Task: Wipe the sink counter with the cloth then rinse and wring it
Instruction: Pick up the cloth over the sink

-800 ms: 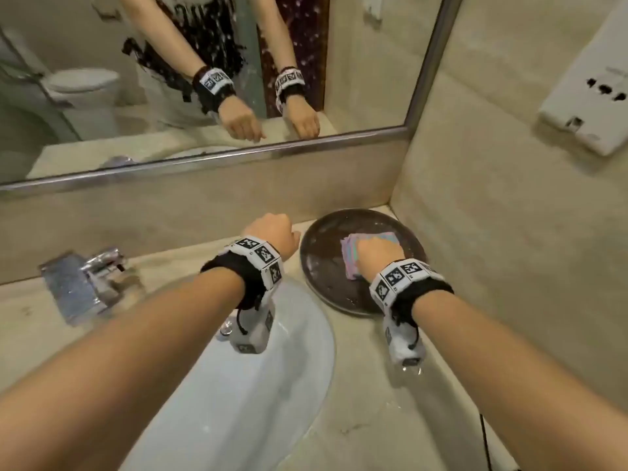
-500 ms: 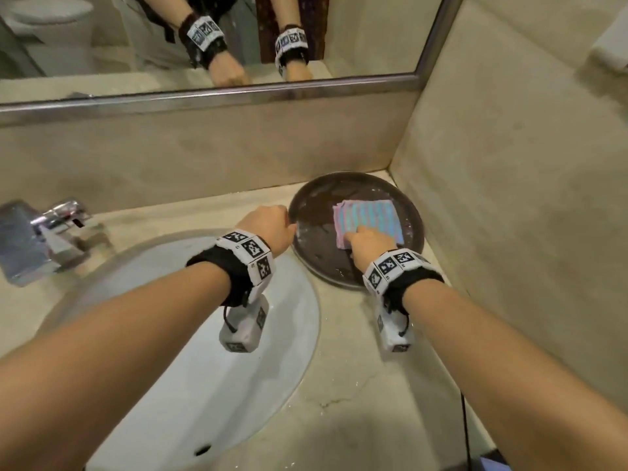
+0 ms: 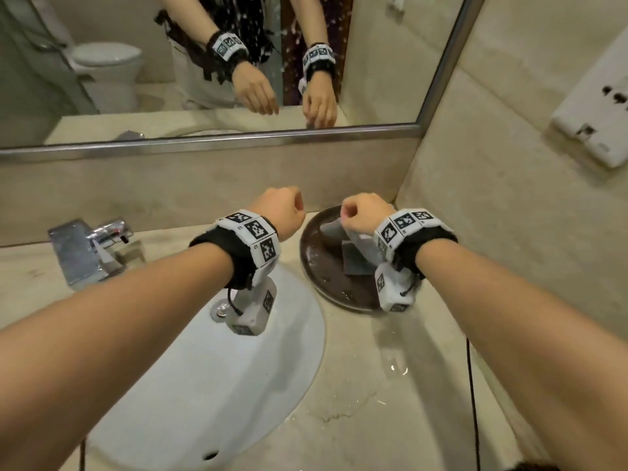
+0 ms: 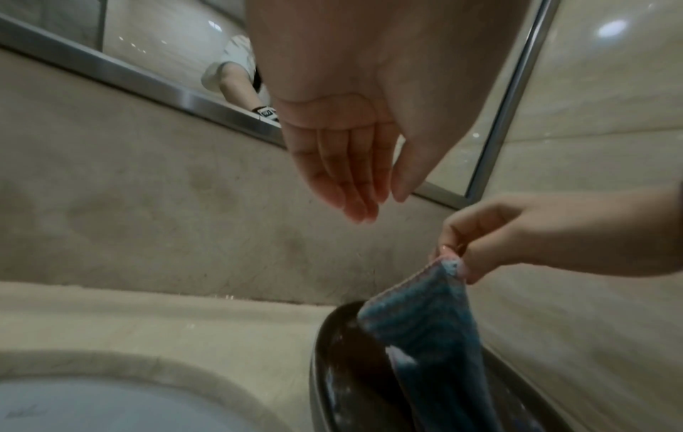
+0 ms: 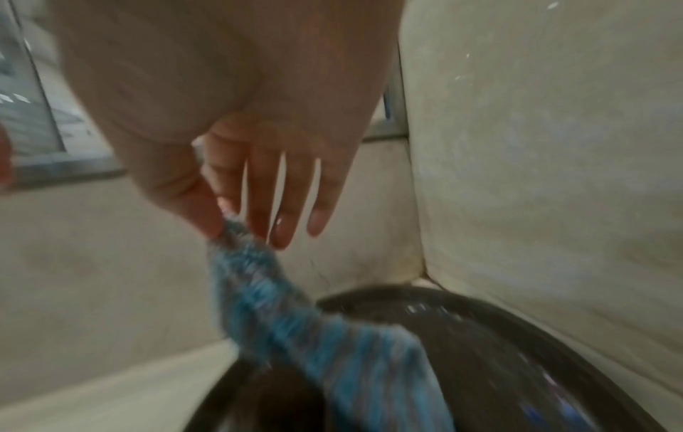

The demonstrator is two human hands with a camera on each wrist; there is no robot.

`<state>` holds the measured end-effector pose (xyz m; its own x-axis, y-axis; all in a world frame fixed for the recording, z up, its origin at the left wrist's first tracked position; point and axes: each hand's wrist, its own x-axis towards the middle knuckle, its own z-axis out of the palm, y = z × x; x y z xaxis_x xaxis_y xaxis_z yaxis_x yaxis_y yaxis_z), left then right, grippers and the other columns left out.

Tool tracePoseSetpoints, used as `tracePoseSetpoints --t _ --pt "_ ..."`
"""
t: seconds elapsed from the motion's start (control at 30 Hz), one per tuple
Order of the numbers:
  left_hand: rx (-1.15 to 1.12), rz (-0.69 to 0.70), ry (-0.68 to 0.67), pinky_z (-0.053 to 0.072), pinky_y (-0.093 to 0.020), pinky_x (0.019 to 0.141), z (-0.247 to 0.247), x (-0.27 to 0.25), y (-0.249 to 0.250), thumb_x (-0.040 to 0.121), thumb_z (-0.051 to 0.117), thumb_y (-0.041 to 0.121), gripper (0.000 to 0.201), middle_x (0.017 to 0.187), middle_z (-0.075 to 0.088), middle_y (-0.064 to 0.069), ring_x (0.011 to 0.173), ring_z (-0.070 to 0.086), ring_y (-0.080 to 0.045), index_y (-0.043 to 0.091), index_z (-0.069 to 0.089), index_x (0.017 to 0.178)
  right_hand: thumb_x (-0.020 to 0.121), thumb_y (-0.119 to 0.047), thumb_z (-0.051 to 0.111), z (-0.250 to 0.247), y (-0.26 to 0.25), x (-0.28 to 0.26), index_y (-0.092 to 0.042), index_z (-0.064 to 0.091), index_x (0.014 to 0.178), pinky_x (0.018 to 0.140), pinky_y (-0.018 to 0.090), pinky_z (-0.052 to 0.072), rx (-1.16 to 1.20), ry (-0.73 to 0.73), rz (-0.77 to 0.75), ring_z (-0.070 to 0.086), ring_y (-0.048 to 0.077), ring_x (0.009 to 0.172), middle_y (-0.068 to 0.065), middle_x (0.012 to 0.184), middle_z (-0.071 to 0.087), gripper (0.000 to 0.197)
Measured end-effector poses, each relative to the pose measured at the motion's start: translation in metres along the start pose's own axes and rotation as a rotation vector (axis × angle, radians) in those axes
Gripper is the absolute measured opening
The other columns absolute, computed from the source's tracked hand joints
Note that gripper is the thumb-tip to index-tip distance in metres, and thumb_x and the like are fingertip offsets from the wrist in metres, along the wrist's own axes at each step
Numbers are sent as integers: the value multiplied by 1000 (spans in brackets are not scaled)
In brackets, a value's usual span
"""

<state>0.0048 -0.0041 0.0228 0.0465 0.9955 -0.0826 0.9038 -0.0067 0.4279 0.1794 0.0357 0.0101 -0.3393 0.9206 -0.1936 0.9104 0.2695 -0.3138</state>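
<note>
A blue striped cloth [image 3: 355,254] hangs over a dark round tray [image 3: 321,277] in the counter's back right corner, its lower end still on the tray. My right hand [image 3: 353,215] pinches the cloth's top corner between thumb and forefinger; the right wrist view shows this pinch [image 5: 227,225] with the cloth [image 5: 295,321] trailing down to the tray [image 5: 499,336]. My left hand [image 3: 289,207] hovers just left of it with nothing in it. In the left wrist view the left hand's fingers [image 4: 351,190] are straight and relaxed, a short way from the cloth [image 4: 417,327].
The white sink basin [image 3: 221,385] lies in the beige counter [image 3: 373,419], and a chrome faucet [image 3: 88,246] stands at its back left. Water pools on the counter [image 3: 394,365] in front of the tray. The mirror and side wall close in the corner; a white dispenser [image 3: 594,107] hangs on the right wall.
The cloth lay flat on the tray under my right hand; now that hand has lifted it by a corner. My left hand has risen from beside the tray's left edge.
</note>
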Motion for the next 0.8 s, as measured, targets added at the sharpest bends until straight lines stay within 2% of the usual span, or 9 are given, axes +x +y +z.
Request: tracePoseSetpoints --t 0.17,0.27,0.37,0.43,0.5,0.6,0.67,0.73,0.8 --pt "-36 29 39 47 -32 87 -47 -9 4 86 60 16 29 112 65 -7 103 60 -27 12 56 114 79 -9 59 -54 -57 2 -17 59 67 59 21 39 258 21 -159 50 14 72 -4 64 54 14" --pt "-33 15 39 47 -33 85 -75 -20 -4 83 66 19 32 112 64 -11 103 60 -28 9 57 112 80 -7 61 -77 -102 4 -15 60 72 68 25 41 364 41 -292 50 13 72 -5 63 54 11" --pt "-34 -6 127 45 -32 80 -102 -38 -18 84 63 17 25 104 66 -14 98 61 -28 6 63 107 81 -9 64 -88 -139 6 -10 65 79 65 22 40 366 60 -399 51 10 68 -2 67 57 3" --pt "-33 -73 157 45 -31 75 -120 -55 -38 85 61 17 19 95 65 -14 90 60 -26 5 65 99 82 -12 65 -87 -165 8 -5 68 88 61 19 38 311 62 -455 52 11 72 3 76 59 10" --pt "-76 -171 187 42 -29 71 -135 -75 -64 87 58 15 7 90 61 -11 86 57 -24 10 61 92 84 -12 64 -81 -191 11 -10 65 88 63 20 38 262 15 -522 53 13 79 4 83 60 5" --pt "-154 -263 316 43 -31 77 -151 -109 -103 91 50 8 18 104 64 -22 99 59 -33 4 61 105 85 -12 63 -66 -233 16 -14 61 87 73 23 39 279 -87 -596 53 14 85 5 88 60 3" --pt "-157 -275 376 39 -29 74 -162 -136 -127 92 49 7 22 107 65 -23 102 59 -33 1 63 108 86 -10 63 -53 -263 13 -12 61 86 75 24 38 349 -120 -657 52 12 79 4 80 59 2" --pt "-156 -292 426 45 -29 83 -174 -166 -151 92 54 11 22 107 68 -19 103 61 -30 3 68 107 85 -8 62 -40 -295 6 -9 61 83 67 22 37 420 -121 -715 47 8 67 0 68 55 2" --pt "-171 -305 488 44 -31 95 -187 -195 -176 90 59 13 23 112 68 -15 109 61 -27 4 70 108 84 -6 62 -29 -328 -2 -6 62 82 65 21 36 465 -151 -774 45 10 66 4 68 53 2"
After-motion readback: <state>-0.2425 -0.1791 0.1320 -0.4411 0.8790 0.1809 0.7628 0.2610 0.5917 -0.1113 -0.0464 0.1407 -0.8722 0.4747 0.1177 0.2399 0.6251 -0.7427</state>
